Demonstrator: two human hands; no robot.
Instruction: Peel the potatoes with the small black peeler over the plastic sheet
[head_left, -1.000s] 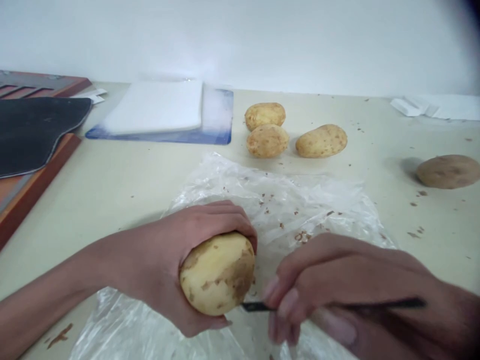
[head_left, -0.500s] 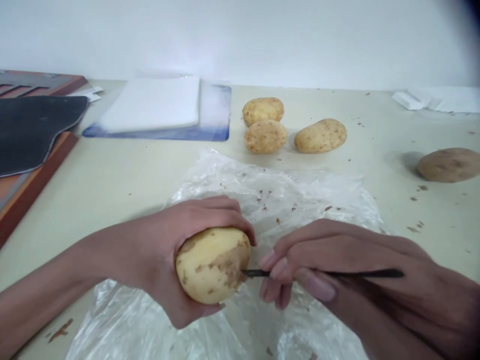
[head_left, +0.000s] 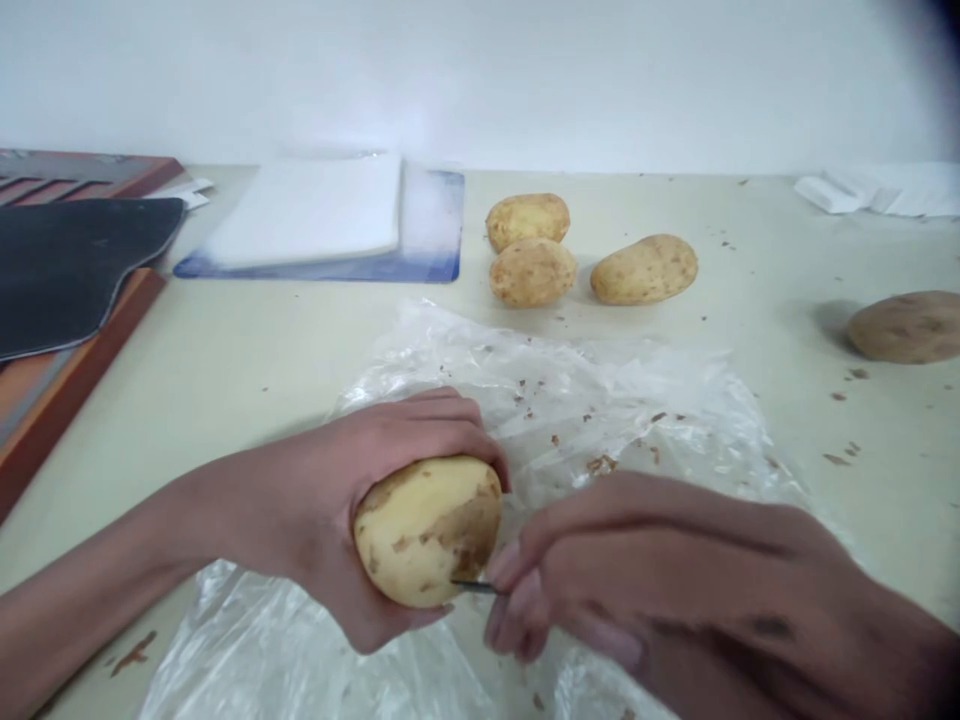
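Note:
A partly peeled potato is wrapped in the fingers of my left hand, pale yellow with a brown patch of skin on its right side. My right hand pinches a thin dark metal tool, whose tip touches the potato's lower right. Most of that tool is hidden by the hand, so its exact kind does not show. Under both hands lies a crumpled clear plastic bag with bits of brown peel scattered on it.
Three potatoes rest at the back of the table, and a browner one lies far right. Back left stands a white slab on a blue-edged sheet. An orange-brown frame with a black mat fills the left edge.
My right hand has moved left and down, and the tool's tip has shifted from the potato's right edge to its lower front. My left hand keeps its hold on the potato.

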